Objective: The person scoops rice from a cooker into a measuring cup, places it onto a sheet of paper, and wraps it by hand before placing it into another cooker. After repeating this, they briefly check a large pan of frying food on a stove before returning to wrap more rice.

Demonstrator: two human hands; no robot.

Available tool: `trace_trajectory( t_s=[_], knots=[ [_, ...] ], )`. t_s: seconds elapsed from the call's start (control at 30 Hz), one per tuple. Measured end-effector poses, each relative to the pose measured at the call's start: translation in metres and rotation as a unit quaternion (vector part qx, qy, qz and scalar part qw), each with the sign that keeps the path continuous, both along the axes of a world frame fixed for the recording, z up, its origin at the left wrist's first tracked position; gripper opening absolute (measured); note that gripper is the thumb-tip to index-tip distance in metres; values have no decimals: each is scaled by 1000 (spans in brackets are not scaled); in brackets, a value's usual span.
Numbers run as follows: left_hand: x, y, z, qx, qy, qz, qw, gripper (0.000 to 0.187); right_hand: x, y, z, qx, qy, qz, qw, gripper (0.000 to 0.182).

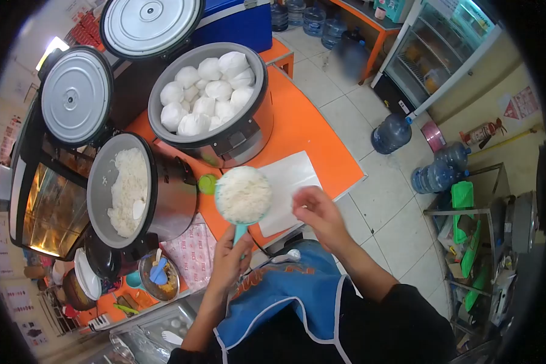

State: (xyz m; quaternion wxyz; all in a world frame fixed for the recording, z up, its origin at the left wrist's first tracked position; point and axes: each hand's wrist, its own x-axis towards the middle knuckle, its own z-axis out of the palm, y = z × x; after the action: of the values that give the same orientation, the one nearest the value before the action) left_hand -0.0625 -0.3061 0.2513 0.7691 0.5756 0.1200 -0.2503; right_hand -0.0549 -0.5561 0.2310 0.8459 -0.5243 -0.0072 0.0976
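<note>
My left hand (233,255) is closed round the handle of a teal scoop (240,230). White rice (246,193) heaps over its round bowl, which is above the table beside a white paper sheet (292,173). Over the sheet's right edge, my right hand (320,218) hangs with fingers bent and the thumb apart, slightly blurred, and I see nothing in it. To the left, a lidless-looking rice cooker (97,194) with its lid (76,97) swung up holds cooked rice and a white paddle (139,209). Behind it, a larger cooker (249,136) contains several white wrapped bundles (218,90).
A small green cup (207,184) sits between the cookers and the sheet. Red-printed wrapping paper (191,252) and a metal bowl (170,285) with a blue spoon lie near the front edge. Water jugs (391,133), a glass-door fridge (431,54) and a shelf stand right.
</note>
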Motion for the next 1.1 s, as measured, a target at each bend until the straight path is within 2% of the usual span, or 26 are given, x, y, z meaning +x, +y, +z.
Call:
trace_trajectory(
  t_s=[0.03,0.07,0.1,0.13,0.2,0.23,0.3,0.33,0.37,0.4,0.43,0.47,0.5,0.53,0.6,0.63,0.67,0.7,0.73,0.97,1.03,1.07,1.1],
  knots=[
    [-2,-9,-4,-6,16,-19,1000,37,9,8,-27,-20,49,-10,999,46],
    [-4,-18,-15,-22,24,-30,999,31,8,16,-55,-20,48,-6,999,46],
    [-5,-25,-27,-21,24,-26,999,31,1,25,-81,146,100,12,984,52],
    [-6,-31,-38,-48,38,-61,996,31,-2,28,-93,306,151,31,939,58],
    [-6,-41,-50,-68,50,-130,988,30,-5,26,-110,311,151,47,937,58],
    [-8,-44,-65,-66,49,-126,989,30,-5,26,-115,318,146,57,935,59],
    [-5,-49,-96,-136,78,-148,976,38,-8,13,-127,337,162,60,926,56],
    [-5,-52,-95,-135,76,-146,977,38,-9,6,-133,354,180,60,916,53],
    [-4,-54,-94,-48,15,-171,984,43,-6,1,-141,354,179,64,916,53],
    [-3,-56,-94,39,-47,-192,979,48,0,-4,-148,301,155,-5,941,52],
    [-4,-50,-104,38,-48,-187,980,48,8,-9,-145,245,130,-73,958,51],
    [-6,-38,-122,109,-85,-200,970,51,16,-19,-141,188,127,-94,969,49],
    [-9,-25,-138,180,-120,-212,953,54,24,-26,-145,185,127,-89,970,49],
    [-13,-13,-148,179,-120,-206,955,54,33,-33,-157,49,87,-104,990,46],
    [-20,10,-161,235,-116,-216,941,50,47,-32,-190,-199,9,-132,971,42],
    [-22,16,-160,236,-116,-213,941,50,52,-27,-211,-198,8,-129,972,42],
    [-24,21,-158,257,-108,-218,935,49,53,-21,-232,-426,-90,-101,894,42],
    [-27,24,-159,278,-100,-223,929,47,51,-14,-237,-626,-181,-66,756,43],
    [-29,24,-161,279,-100,-223,929,47,43,-9,-241,-644,-126,-1,754,44],
    [3,15,-201,325,-142,-214,910,34,49,-7,-227,-657,-121,4,744,44],
    [18,5,-225,342,-148,-214,903,34,48,-12,-223,-602,-140,-2,786,46],
    [26,0,-239,357,-221,-226,879,36,51,-16,-222,-604,-145,5,784,46],
    [32,-5,-251,371,-293,-237,849,39,57,-22,-222,-570,-169,-39,803,45]
  ],
)
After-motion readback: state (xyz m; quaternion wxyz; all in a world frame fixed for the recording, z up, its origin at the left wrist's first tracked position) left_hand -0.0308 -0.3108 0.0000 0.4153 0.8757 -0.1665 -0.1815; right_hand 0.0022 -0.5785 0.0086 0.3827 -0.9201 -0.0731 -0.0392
